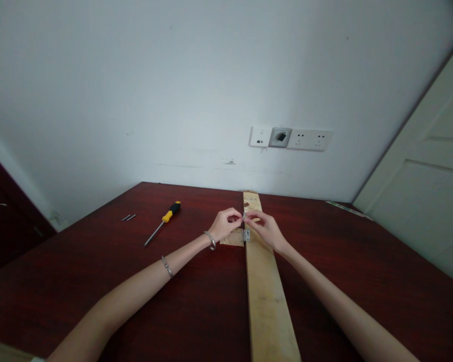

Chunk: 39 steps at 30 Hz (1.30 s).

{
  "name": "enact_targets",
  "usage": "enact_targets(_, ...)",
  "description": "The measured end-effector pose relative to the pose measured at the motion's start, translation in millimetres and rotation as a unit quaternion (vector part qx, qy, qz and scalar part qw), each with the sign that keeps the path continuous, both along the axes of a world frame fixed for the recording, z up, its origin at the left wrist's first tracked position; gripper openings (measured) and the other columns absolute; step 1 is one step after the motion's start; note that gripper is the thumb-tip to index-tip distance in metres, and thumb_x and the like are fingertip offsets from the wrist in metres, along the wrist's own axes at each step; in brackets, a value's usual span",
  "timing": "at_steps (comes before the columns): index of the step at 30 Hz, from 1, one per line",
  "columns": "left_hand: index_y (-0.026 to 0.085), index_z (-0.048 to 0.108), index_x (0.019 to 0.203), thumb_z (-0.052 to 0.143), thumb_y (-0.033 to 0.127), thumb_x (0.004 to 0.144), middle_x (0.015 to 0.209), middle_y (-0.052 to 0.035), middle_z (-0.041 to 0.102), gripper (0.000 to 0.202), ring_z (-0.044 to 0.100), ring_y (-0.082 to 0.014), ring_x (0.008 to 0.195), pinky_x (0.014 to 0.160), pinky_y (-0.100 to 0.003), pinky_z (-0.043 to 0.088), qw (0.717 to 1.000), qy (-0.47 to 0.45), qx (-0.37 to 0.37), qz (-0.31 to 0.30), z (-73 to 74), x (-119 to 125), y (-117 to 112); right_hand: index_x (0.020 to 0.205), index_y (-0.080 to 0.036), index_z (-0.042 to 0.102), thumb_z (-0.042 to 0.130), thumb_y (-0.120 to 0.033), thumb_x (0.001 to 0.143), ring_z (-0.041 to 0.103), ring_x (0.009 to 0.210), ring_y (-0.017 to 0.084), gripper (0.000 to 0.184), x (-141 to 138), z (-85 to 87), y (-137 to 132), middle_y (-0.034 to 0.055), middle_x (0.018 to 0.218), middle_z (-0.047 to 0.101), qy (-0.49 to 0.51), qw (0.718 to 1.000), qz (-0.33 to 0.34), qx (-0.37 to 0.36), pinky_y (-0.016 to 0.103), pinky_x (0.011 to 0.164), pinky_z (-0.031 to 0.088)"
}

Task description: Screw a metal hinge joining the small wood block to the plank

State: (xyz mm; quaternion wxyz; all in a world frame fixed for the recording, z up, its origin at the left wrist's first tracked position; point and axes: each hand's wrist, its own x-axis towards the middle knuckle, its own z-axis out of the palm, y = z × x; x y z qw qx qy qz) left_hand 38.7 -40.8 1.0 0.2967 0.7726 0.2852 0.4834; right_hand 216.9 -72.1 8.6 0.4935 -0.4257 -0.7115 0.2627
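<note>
Clock reference: centred on the meeting fingertips, 12 toward the wall [196,100].
Metal pins: small lengths on the red-brown tabletop [188,311], at 9 o'clock, well apart from the hands; screws or nails, cannot tell [128,217].
Screwdriver: yellow and black [167,216], also at 9, nearer than the pins; handle toward 1, tip toward 7; untouched.
Left hand: thumb and forefinger pinched [223,226], meeting the other hand's fingertips.
Short wood piece: at 7 [232,239], butting up to or just beside the plank's left edge; partly hidden.
Small pale piece: at the dial's centre, appears pinched by both hands [244,214]; kind too small to tell.
Hinge: at 6, just beside the fingertips, over the seam; neither hand clearly nearer [247,235].
Plank: long axis near 12 to 6, far end by the wall [268,296].
Right hand: thumb and forefinger pinched, over the plank [267,230].
</note>
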Motion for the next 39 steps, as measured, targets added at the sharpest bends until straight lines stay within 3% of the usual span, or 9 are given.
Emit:
enact_targets(6,0.015,0.067,0.077,0.061,0.024,0.079,0.078,-0.005,0.065,0.011,0.061,-0.015,0.074,0.068,-0.024,0.048,1.0,0.013,-0.006,-0.005,-6.3,5.5,-1.9,0.083,-0.018,0.067,0.062,-0.046,0.079,0.064,0.081,0.018,0.029,0.1,1.2,-1.8,0.007,0.09,0.069,0.001,1.0,-0.013,0.015,0.029,0.071,0.051)
enact_targets(11,0.014,0.069,0.08,0.062,0.021,0.078,0.083,-0.0058,0.066,0.01,0.061,-0.0142,0.074,0.065,-0.022,0.048,0.999,0.034,-0.001,-0.013,-5.1,1.2,2.0,0.078,-0.017,0.069,0.063,-0.043,0.077,0.065,0.075,0.018,0.026,7.0,-2.4,0.4,0.0062,0.083,0.07,-0.017,1.0,0.003,-0.019,0.029,0.068,0.051)
enact_targets(20,0.013,0.071,0.083,0.061,0.03,0.081,0.082,-0.0075,0.07,0.02,0.064,-0.0159,0.073,0.059,-0.023,0.051,0.994,-0.038,-0.078,0.065,-7.5,-18.3,30.9,0.075,-0.015,0.072,0.066,-0.038,0.072,0.06,0.058,0.015,0.024,20.8,-14.5,-0.1,0.0038,0.073,0.071,-0.099,0.99,0.018,-0.095,0.026,0.056,0.047)
enact_targets(25,0.013,0.071,0.083,0.061,0.028,0.08,0.082,-0.0079,0.071,0.019,0.065,-0.0157,0.074,0.057,-0.022,0.053,0.987,-0.066,-0.125,0.079,-8.0,-24.1,37.5,0.076,-0.015,0.073,0.066,-0.036,0.072,0.06,0.062,0.015,0.022,23.5,-16.3,0.2,0.0039,0.076,0.072,-0.12,0.989,0.032,-0.086,0.027,0.061,0.048)
enact_targets(39,0.013,0.071,0.082,0.061,0.027,0.08,0.082,-0.0078,0.071,0.017,0.065,-0.0152,0.073,0.057,-0.021,0.052,0.985,-0.073,-0.136,0.081,-10.3,-26.2,40.2,0.075,-0.015,0.073,0.067,-0.035,0.071,0.06,0.062,0.014,0.021,22.3,-15.6,-1.4,0.0026,0.072,0.071,-0.103,0.988,0.049,-0.105,0.026,0.062,0.048)
